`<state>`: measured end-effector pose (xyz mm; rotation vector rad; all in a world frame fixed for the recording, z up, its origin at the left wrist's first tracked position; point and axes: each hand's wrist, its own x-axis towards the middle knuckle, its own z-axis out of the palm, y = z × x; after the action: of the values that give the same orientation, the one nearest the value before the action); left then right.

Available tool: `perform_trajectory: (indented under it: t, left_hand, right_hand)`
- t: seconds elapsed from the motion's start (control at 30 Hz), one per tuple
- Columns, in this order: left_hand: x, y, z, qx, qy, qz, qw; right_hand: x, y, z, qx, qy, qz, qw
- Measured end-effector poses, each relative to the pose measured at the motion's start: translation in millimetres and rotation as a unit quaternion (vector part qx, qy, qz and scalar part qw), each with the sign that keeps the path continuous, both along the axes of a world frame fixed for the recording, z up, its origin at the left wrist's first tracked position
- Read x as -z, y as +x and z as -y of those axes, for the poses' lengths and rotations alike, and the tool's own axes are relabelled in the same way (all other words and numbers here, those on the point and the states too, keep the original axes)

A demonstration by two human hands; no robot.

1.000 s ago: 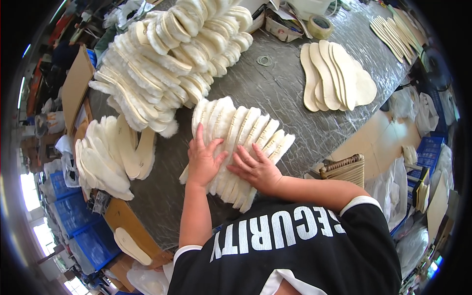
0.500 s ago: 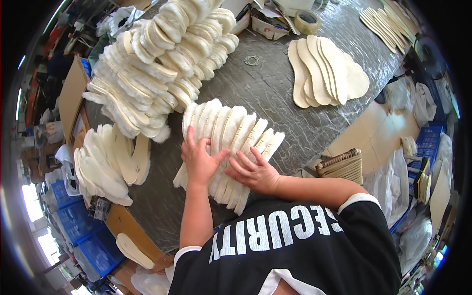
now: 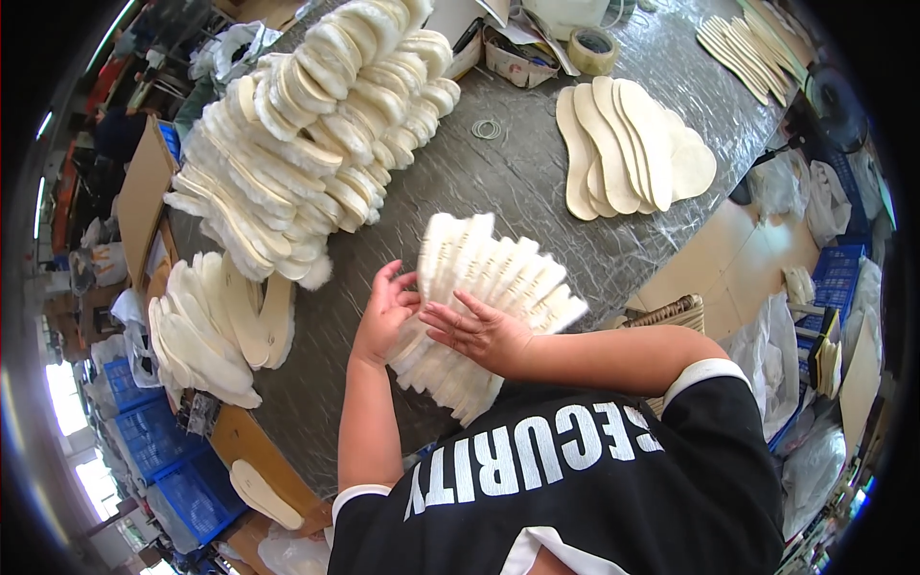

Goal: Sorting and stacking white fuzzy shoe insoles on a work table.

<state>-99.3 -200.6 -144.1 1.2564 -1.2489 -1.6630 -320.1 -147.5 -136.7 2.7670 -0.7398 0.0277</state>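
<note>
The left hand (image 3: pixel 386 311) curls round the near left edge of a fanned stack of fleecy insoles (image 3: pixel 484 297), fingers bent and gripping the ends, while the right hand (image 3: pixel 479 331) lies flat and spread on top of the same stack, fingers extended, pressing rather than clasping. The stack rests on the grey table (image 3: pixel 537 192) just in front of the person, tilted on edge so the pieces overlap like cards. These insoles look light and soft, with a woolly face and a stiffer flat backing; loose pieces would likely slide against one another, so a hold squeezing both ends or both flat sides of the bundle seems safest, as a grip on one piece alone would let the rest spill. Beyond the stack, farther up the table and to its left, rises a big heap of fleecy insoles (image 3: pixel 316 125); left of the stack lies a smaller pile (image 3: pixel 216 321) at the table edge. Up and right of the stack sits a fan of flat tan insoles (image 3: pixel 628 144), with a tape roll (image 3: pixel 594 48) beyond. The table is covered in crinkled grey sheeting. Around it stand blue crates (image 3: pixel 158 446) and cardboard, in a cluttered workshop.
</note>
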Motion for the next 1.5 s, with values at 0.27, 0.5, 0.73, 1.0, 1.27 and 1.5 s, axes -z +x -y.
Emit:
perform_trajectory:
  t: [0.27,0.5,0.73,1.0,1.27,1.5]
  left_hand:
    - [0.0,-17.3,42.4,0.091,0.270,-0.144,0.948]
    - [10.6,-50.7,100.7,0.139,0.058,0.241,0.959]
    - [40.1,-145.3,196.0,0.113,-0.446,0.352,0.815]
    - [71.0,-170.8,219.8,0.133,-0.348,0.512,0.774]
    - [-1.9,-77.9,148.4,0.002,-0.059,0.167,0.984]
    - [-22.0,21.3,44.4,-0.221,-0.038,-0.120,0.967]
  right_hand:
    - [-18.7,-1.2,31.4,-0.024,0.084,-0.095,0.992]
    - [-1.9,1.2,32.2,-0.031,0.107,0.000,0.994]
    - [-4.0,-2.6,24.7,-0.004,0.111,0.019,0.994]
    - [0.7,-2.9,29.2,-0.005,0.108,0.061,0.992]
    - [1.1,-6.9,36.7,-0.029,0.108,0.039,0.993]
    - [-4.7,-4.0,35.6,-0.025,0.111,-0.007,0.994]
